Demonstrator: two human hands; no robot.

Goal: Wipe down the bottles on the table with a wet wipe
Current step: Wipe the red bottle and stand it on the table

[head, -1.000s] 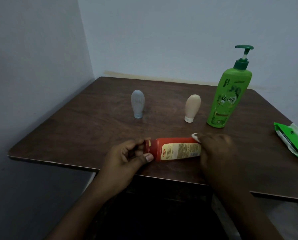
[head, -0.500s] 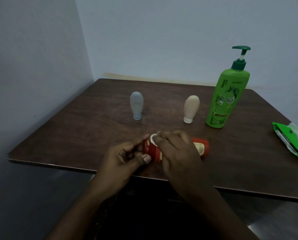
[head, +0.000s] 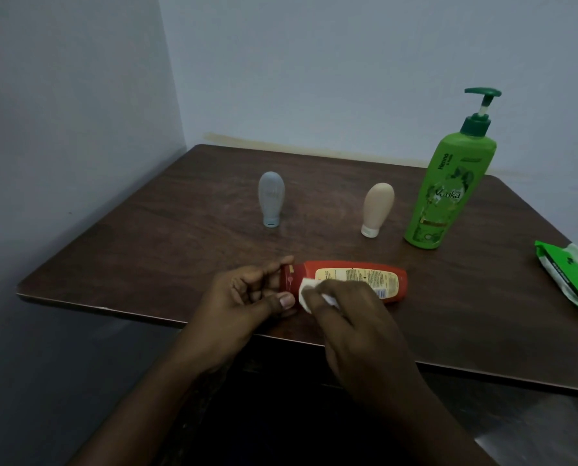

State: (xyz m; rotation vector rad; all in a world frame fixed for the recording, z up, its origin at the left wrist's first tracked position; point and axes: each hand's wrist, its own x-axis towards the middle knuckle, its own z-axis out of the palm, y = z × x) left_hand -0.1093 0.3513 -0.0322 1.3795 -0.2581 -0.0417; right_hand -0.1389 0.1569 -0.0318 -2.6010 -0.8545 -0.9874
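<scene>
A red bottle (head: 354, 274) with a yellow label lies on its side near the front edge of the dark wooden table (head: 180, 237). My left hand (head: 243, 297) pinches its red cap end. My right hand (head: 351, 317) holds a white wet wipe (head: 306, 294) pressed against the bottle's neck, near the cap. Farther back stand a grey squeeze bottle (head: 271, 198), a beige squeeze bottle (head: 377, 208) and a tall green pump bottle (head: 447, 183).
A green pack of wet wipes (head: 569, 277) lies at the table's right edge, a sheet poking out. Walls close in at the left and back. The table's front edge runs just under my hands.
My right hand swept the wipe from the bottle's base end leftwards to the cap end and now sits slightly lower at the neck. The left hand kept its hold on the cap.
</scene>
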